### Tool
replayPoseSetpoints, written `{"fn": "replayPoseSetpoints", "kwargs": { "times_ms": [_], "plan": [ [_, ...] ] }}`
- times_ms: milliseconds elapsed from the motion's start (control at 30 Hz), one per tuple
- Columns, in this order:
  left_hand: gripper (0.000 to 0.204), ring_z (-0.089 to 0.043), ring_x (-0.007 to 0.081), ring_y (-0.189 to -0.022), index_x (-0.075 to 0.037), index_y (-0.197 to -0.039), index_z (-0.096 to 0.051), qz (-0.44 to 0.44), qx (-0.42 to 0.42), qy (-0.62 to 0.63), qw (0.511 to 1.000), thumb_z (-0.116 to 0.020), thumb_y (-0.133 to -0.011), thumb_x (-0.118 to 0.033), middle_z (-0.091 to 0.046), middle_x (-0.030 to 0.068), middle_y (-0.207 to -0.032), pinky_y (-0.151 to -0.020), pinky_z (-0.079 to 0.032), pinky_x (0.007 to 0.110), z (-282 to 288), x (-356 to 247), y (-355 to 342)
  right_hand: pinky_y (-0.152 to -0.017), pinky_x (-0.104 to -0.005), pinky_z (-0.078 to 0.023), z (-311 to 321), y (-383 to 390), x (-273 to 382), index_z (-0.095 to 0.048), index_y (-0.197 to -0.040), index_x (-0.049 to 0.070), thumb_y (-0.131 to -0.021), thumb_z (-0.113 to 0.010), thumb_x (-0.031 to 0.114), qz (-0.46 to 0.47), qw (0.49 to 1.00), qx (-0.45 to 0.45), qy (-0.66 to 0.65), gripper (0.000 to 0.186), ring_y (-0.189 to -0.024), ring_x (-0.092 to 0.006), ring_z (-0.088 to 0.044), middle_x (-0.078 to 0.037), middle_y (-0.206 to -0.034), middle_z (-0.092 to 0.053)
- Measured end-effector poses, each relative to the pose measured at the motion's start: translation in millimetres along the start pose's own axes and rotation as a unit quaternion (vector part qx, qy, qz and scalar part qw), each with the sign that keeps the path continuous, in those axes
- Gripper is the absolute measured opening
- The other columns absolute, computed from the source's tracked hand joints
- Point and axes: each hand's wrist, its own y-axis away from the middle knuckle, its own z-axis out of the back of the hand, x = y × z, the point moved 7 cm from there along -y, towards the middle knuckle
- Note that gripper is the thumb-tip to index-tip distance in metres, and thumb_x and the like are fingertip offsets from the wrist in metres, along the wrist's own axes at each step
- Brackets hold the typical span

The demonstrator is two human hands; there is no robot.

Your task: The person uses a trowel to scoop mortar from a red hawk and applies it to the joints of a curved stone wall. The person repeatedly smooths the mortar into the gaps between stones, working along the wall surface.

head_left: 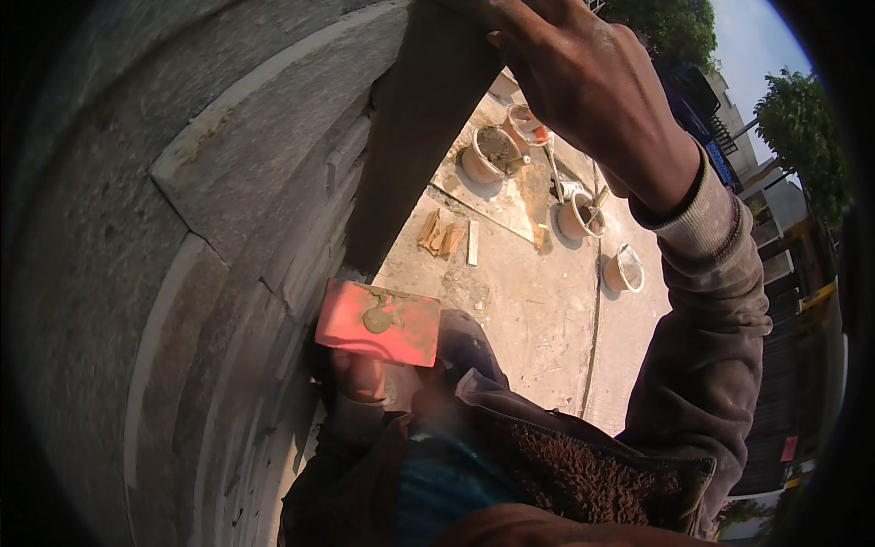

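Observation:
My left hand (pixel 361 376) is closed beneath a red plastic plastering float (pixel 410 339), which it carries flat side up close to the wall; the handle is hidden. A small dab of wet grey mortar (pixel 377 316) sits on the float's face. Raised high on the right, my right hand (pixel 579 68) is bent with curled fingers beside the top of a dark, flat wall face (pixel 415 118). The upper edge of the picture cuts off its fingertips, so anything in them cannot be made out. Stepped grey cement moulding (pixel 219 264) fills the left side.
Below on the concrete floor (pixel 538 319) stand several buckets, among them a mortar-filled one (pixel 481 164) and a pale one (pixel 624 271). Broken brick pieces (pixel 441 234) lie by a short pale strip (pixel 472 243). Trees (pixel 802 137) and a dark vehicle (pixel 688 100) are beyond.

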Motion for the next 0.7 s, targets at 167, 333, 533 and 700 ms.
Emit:
{"fn": "replayPoseSetpoints", "kwargs": {
  "times_ms": [167,333,533,700],
  "plan": [
    [0.061,-0.055,0.0326,-0.132,-0.001,-0.146,-0.047,0.023,0.021,0.016,0.999,-0.069,-0.096,-0.029,-0.053,0.0167,-0.145,-0.112,-0.045,0.051,-7,3,-3,-0.055,-0.0291,-0.051,-20,9,-8,-0.046,-0.145,-0.001,-0.088,-0.070,0.006,0.013,0.986,-0.031,-0.164,0.062,-0.062,-0.0183,-0.054,-0.013,-0.092,-0.061],
    [0.061,-0.058,0.0341,-0.129,-0.002,-0.151,-0.041,0.138,0.081,0.278,0.947,-0.061,-0.101,-0.032,-0.054,0.0183,-0.145,-0.107,-0.050,0.050,-19,3,-13,-0.074,-0.0359,-0.059,-55,81,-3,-0.038,-0.156,0.012,-0.089,-0.074,0.004,-0.163,0.850,-0.105,-0.489,0.076,-0.087,-0.0267,-0.071,-0.014,-0.110,-0.070],
    [0.067,-0.058,0.0370,-0.128,0.001,-0.154,-0.033,0.365,0.004,0.434,0.824,-0.054,-0.104,-0.038,-0.051,0.0246,-0.147,-0.105,-0.052,0.048,-25,34,-7,-0.072,-0.0395,-0.059,-87,149,126,-0.063,-0.126,0.008,-0.081,-0.075,-0.006,-0.086,0.806,-0.317,-0.493,0.048,-0.083,-0.0295,-0.073,-0.015,-0.103,-0.073],
    [0.067,-0.060,0.0378,-0.126,0.002,-0.153,-0.034,0.374,0.038,0.383,0.844,-0.055,-0.103,-0.038,-0.051,0.0263,-0.146,-0.103,-0.053,0.048,-21,32,-18,-0.076,-0.0400,-0.055,-102,162,147,-0.076,-0.113,0.018,-0.081,-0.076,0.007,-0.063,0.807,-0.292,-0.510,0.033,-0.090,-0.0252,-0.071,-0.005,-0.106,-0.073]
  ]
}}
